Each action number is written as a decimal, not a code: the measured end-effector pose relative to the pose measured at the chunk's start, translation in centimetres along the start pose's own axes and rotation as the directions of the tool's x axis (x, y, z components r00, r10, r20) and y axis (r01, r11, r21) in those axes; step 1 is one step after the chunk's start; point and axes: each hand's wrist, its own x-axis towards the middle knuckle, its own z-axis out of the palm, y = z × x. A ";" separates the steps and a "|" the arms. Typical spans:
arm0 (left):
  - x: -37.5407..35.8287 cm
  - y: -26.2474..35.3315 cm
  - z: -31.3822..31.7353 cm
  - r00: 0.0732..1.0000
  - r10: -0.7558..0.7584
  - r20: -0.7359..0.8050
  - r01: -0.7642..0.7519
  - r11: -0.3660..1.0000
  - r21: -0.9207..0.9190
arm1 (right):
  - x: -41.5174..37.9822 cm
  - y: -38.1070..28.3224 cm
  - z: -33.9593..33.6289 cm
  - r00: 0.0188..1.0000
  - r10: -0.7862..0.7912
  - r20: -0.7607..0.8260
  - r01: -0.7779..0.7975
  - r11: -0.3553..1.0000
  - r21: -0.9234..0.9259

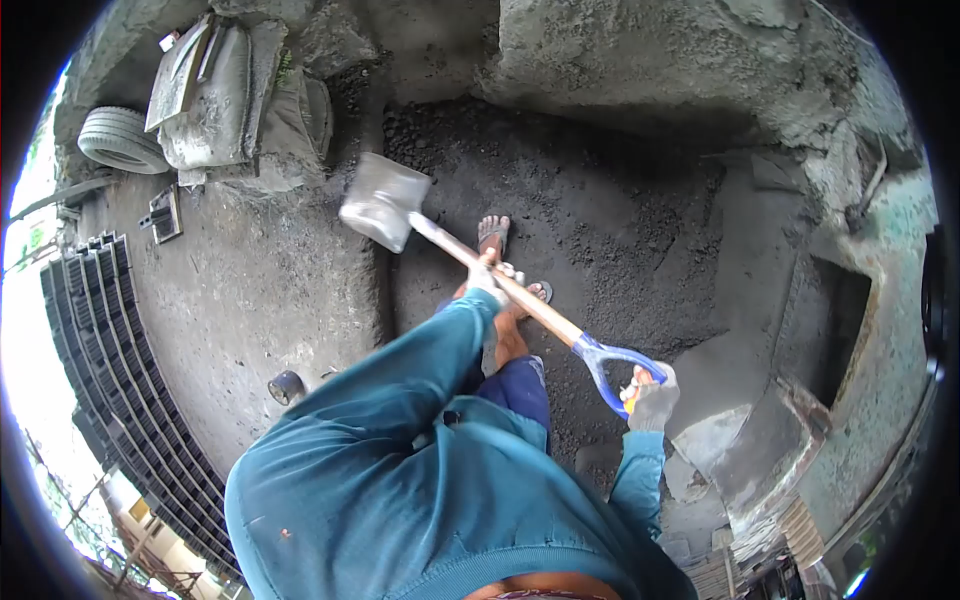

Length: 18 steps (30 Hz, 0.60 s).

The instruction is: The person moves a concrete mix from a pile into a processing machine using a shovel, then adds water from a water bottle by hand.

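A shovel (545, 312) with a wooden shaft, a blue D-shaped grip and a square metal blade slants across the view in front of me. My left hand (487, 278), partly covered by a pale glove, is wrapped round the middle of the shaft. At the far end my right hand (652, 397), in a worn grey glove, closes on the orange bar of the grip. The blade shows to the upper left, overlapping the edge of the raised floor, slightly smeared by motion. Dark loose material (625, 235) lies around my sandalled feet.
Rough grey walls (640, 70) enclose the pit at the back. On the left are a raised floor (240, 290), stacked sacks (215, 110), a tire (122, 140), a small can (286, 387) and racked dark blocks (130, 370). A framed opening (842, 330) is at right.
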 end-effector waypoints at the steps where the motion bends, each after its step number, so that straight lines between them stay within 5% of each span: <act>1: 0.1 -1.8 1.3 0.998 -0.053 -0.015 0.054 0.997 0.050 | 0.7 0.5 -0.5 0.999 -0.022 -0.046 0.020 0.999 -0.033; 2: 4.1 -3.3 1.8 0.981 -0.127 -0.144 0.128 0.992 -0.005 | 2.4 1.2 -2.0 0.991 -0.054 -0.125 0.037 0.990 -0.137; 5: 11.7 -7.6 4.1 0.962 -0.244 -0.126 0.248 0.969 0.014 | 7.1 -0.1 -4.4 0.974 -0.120 -0.193 0.062 0.958 -0.281; 6: 14.4 -8.9 5.0 0.952 -0.275 -0.132 0.275 0.961 -0.024 | 8.6 -2.4 -3.3 0.970 -0.049 -0.239 0.003 0.982 -0.187; 9: 19.4 -9.8 10.2 0.963 -0.249 -0.103 0.239 0.966 -0.101 | 14.9 -9.1 2.6 0.960 -0.139 -0.244 0.032 0.918 -0.395; 14: 25.4 -1.2 16.1 0.978 -0.022 0.205 0.105 0.910 -0.402 | 25.3 -16.1 16.9 0.963 -0.271 0.006 0.220 0.769 -0.600; 16: 25.8 5.3 16.2 0.999 -0.009 0.034 0.024 0.888 -0.460 | 26.2 -16.3 23.2 0.979 -0.180 0.096 0.201 0.772 -0.603; 17: 26.5 8.6 14.6 0.991 0.007 0.132 0.058 0.874 -0.482 | 26.7 -14.6 25.0 0.949 -0.279 0.145 0.303 0.684 -0.664; 18: 27.0 11.3 14.1 0.995 0.092 -0.042 -0.101 0.916 -0.389 | 27.2 -12.9 26.8 0.906 -0.376 0.192 0.391 0.575 -0.719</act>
